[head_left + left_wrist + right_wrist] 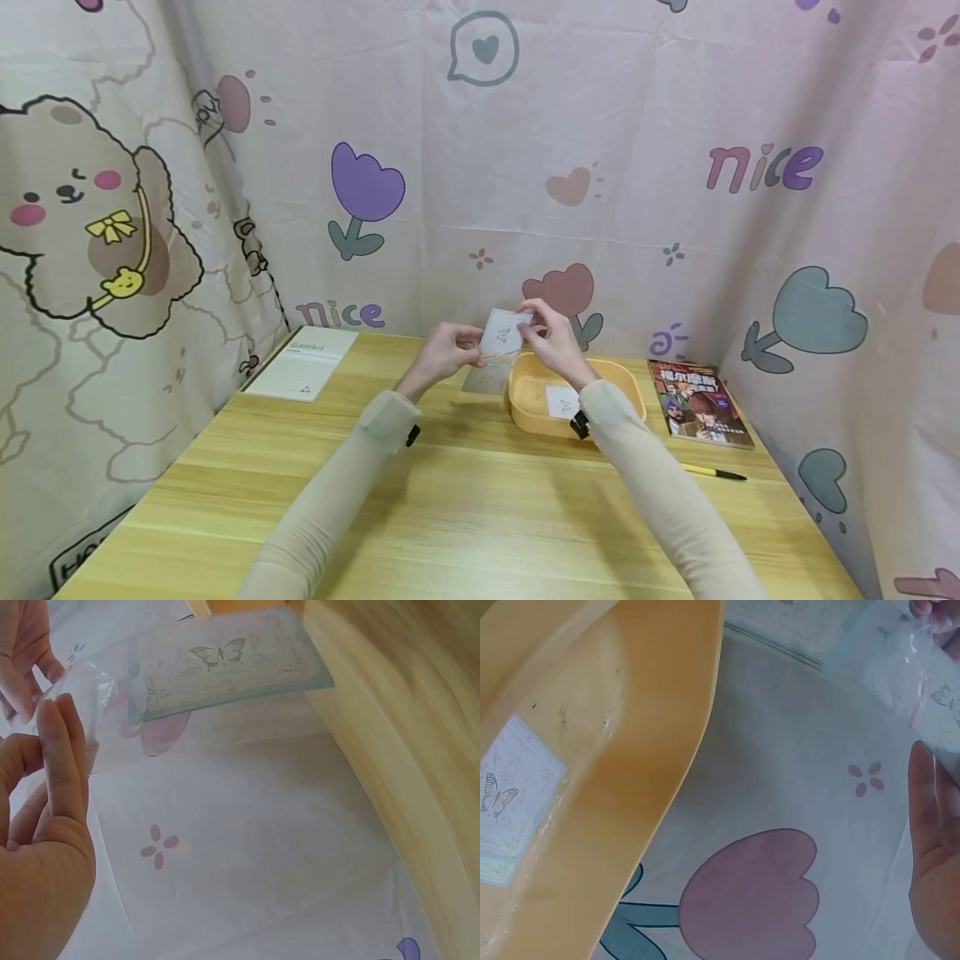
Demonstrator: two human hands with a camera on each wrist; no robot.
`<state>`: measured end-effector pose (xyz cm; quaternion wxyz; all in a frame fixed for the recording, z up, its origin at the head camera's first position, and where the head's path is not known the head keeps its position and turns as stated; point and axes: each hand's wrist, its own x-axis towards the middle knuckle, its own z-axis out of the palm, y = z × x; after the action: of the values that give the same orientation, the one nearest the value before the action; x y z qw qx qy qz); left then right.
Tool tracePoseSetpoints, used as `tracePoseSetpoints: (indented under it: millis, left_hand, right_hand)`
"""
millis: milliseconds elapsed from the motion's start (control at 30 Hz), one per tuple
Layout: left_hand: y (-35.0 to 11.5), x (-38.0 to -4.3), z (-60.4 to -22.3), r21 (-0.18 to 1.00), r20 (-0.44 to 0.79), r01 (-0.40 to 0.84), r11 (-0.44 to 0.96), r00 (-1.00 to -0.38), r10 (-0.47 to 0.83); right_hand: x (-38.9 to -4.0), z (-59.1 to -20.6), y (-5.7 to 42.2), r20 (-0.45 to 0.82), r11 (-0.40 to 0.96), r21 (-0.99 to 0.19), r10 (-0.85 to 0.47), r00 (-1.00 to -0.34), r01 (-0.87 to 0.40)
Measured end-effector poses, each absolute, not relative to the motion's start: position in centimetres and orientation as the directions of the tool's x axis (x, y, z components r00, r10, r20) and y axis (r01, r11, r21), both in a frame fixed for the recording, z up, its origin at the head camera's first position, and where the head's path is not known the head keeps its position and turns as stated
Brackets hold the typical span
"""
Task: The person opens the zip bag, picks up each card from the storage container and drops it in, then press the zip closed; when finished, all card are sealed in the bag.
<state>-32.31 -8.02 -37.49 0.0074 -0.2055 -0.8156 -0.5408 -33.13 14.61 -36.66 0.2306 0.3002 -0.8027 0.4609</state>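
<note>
In the head view my left hand (453,348) pinches a clear zip bag (486,379) near its orange-red seal line. A pale sheet with a butterfly print (221,660) lies inside the bag, which slants down toward the table in the left wrist view. My right hand (553,337) grips a small white butterfly card (504,333) by its right side. The card's lower edge is right at the bag's seal line. Another butterfly card (514,795) lies in the yellow plastic box (525,412), close under my right wrist.
A white "Gambit" notepad (303,362) lies at the table's back left. Right of the box are an illustrated book (701,404) and a yellow pen with a black end (712,472). A printed curtain (465,167) hangs behind the wooden table (450,517).
</note>
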Motion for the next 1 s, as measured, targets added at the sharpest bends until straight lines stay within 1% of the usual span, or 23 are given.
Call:
tracePoseSetpoints:
  millis: [267,433,667,833,1000]
  left_hand:
    - [-8.09,-32.37,-37.37,0.860,0.263,0.370,0.351,-0.912,0.316]
    - [-8.23,-32.39,-37.35,0.883,0.264,0.362,0.298,-0.909,0.323]
    - [-8.45,-32.26,-37.27,0.876,0.308,0.407,0.258,-0.885,0.350]
    - [-8.65,-32.30,-37.43,0.874,0.323,0.428,0.230,-0.866,0.383]
    - [-8.79,-32.45,-37.72,0.875,0.322,0.429,0.223,-0.861,0.395]
  right_hand:
    - [-32.84,-36.84,14.38,0.626,0.435,-0.583,-0.298,-0.721,-0.686]
    - [-32.65,-36.92,14.33,0.617,0.454,-0.553,-0.340,-0.710,-0.698]
    - [-32.46,-37.21,14.30,0.573,0.486,-0.551,-0.370,-0.731,-0.678]
    - [-32.51,-37.38,14.37,0.565,0.500,-0.511,-0.418,-0.711,-0.700]
    - [-32.47,-37.53,14.47,0.563,0.496,-0.506,-0.430,-0.706,-0.705]
